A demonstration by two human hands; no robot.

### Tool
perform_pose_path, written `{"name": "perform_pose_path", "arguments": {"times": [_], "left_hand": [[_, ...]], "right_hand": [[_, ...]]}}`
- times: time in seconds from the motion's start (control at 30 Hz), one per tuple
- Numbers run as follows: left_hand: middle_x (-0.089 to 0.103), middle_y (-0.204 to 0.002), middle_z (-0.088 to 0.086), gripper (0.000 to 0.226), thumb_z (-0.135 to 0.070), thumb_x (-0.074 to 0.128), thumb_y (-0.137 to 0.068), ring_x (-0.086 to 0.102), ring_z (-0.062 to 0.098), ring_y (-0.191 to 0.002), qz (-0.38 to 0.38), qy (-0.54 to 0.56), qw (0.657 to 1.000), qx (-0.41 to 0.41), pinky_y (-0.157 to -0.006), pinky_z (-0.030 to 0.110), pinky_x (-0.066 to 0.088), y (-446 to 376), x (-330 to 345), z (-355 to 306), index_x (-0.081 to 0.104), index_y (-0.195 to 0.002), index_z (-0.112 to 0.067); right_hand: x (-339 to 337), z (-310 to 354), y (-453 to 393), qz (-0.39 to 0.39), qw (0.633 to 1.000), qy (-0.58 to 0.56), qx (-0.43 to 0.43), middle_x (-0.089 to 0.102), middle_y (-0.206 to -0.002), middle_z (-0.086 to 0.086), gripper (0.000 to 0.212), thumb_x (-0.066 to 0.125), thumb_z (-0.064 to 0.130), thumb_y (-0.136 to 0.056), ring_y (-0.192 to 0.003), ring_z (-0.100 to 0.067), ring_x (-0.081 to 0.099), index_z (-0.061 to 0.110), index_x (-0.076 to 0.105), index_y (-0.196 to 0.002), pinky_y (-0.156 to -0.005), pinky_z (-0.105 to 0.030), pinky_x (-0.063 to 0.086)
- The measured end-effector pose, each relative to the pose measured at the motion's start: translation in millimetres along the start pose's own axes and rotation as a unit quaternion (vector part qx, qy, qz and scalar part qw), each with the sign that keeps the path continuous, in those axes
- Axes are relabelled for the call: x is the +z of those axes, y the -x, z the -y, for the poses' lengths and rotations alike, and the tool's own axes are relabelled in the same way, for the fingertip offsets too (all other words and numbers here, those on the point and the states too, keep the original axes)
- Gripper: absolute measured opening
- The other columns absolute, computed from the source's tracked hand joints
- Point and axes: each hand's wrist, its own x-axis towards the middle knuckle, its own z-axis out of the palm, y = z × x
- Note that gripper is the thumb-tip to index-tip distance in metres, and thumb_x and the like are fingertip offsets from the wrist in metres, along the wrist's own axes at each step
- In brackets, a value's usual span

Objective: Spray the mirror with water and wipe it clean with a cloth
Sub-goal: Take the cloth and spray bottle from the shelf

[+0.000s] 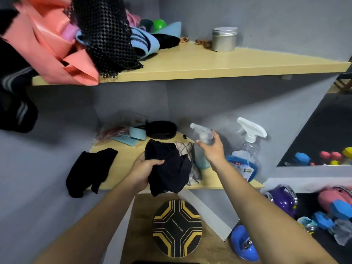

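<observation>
A dark cloth, soft and light, is being gripped by the left hand above the lower shelf; a small sprayer, probably slippery, is being held at its neck by the right hand. A bigger bottle is crowding it just beside; no mirror is being shown

The right hand is covering much of the small spray bottle, whose nozzle is blurring. The dark cloth is hiding the left hand's fingers and part of a checked cloth.
</observation>
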Motion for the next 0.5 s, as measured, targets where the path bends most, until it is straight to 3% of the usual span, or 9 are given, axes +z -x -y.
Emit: {"name": "perform_pose_path", "arguments": {"times": [0.1, 0.23, 0.33, 0.4, 0.5], "left_hand": [[0.075, -0.116, 0.007, 0.046, 0.012, 0.067, -0.085, 0.068, 0.030, -0.112, -0.024, -0.024, 0.999, 0.027, -0.094, 0.043, 0.056, 2.4, -9.2, 1.6, 0.067, -0.120, -0.018], [0.071, -0.115, 0.009, 0.046, 0.015, 0.055, -0.089, 0.067, 0.031, -0.107, -0.055, -0.028, 0.997, 0.039, -0.082, 0.041, 0.056, 9.1, -15.6, 5.7, 0.067, -0.114, -0.022], [0.069, -0.107, 0.012, 0.033, 0.013, 0.051, -0.093, 0.064, 0.027, -0.099, -0.099, -0.030, 0.993, 0.059, -0.081, 0.032, 0.052, 15.7, -15.1, 15.9, 0.066, -0.115, -0.007], [0.069, -0.092, 0.008, 0.018, 0.008, 0.055, -0.094, 0.063, 0.020, -0.088, -0.112, -0.039, 0.989, 0.083, -0.078, 0.023, 0.051, 23.3, -14.5, 21.4, 0.065, -0.101, -0.005], [0.068, -0.070, -0.004, 0.035, 0.009, 0.041, -0.103, 0.064, 0.007, -0.070, -0.138, -0.050, 0.984, 0.101, -0.066, 0.015, 0.052, 37.6, -18.1, 24.5, 0.059, -0.084, -0.013]], "right_hand": [[7.6, -5.6, -10.1, -0.015, 0.994, 0.112, 0.008, 0.053, -0.140, -0.004, 0.057, 0.073, 0.046, -0.086, -0.138, -0.036, 0.038, 0.026, 0.054, -0.136, -0.112, -0.059, 0.027], [10.9, -7.2, -10.2, -0.018, 0.975, 0.212, -0.068, 0.052, -0.131, -0.009, 0.040, 0.067, 0.047, -0.090, -0.130, -0.035, 0.042, 0.017, 0.058, -0.114, -0.106, -0.058, 0.028], [12.1, -3.4, 0.6, -0.025, 0.962, 0.224, -0.154, 0.056, -0.105, -0.001, 0.029, 0.066, 0.043, -0.091, -0.106, -0.027, 0.053, 0.021, 0.049, -0.093, -0.095, -0.048, 0.030], [15.0, 5.8, 14.1, -0.026, 0.952, 0.215, -0.216, 0.052, -0.092, 0.003, 0.028, 0.067, 0.038, -0.091, -0.091, -0.024, 0.050, 0.021, 0.045, -0.088, -0.087, -0.041, 0.030], [22.2, 23.1, 37.3, 0.029, 0.940, 0.180, -0.287, 0.045, -0.078, 0.005, 0.029, 0.068, 0.026, -0.086, -0.074, -0.023, 0.043, 0.021, 0.039, -0.084, -0.068, -0.037, 0.036]]}}
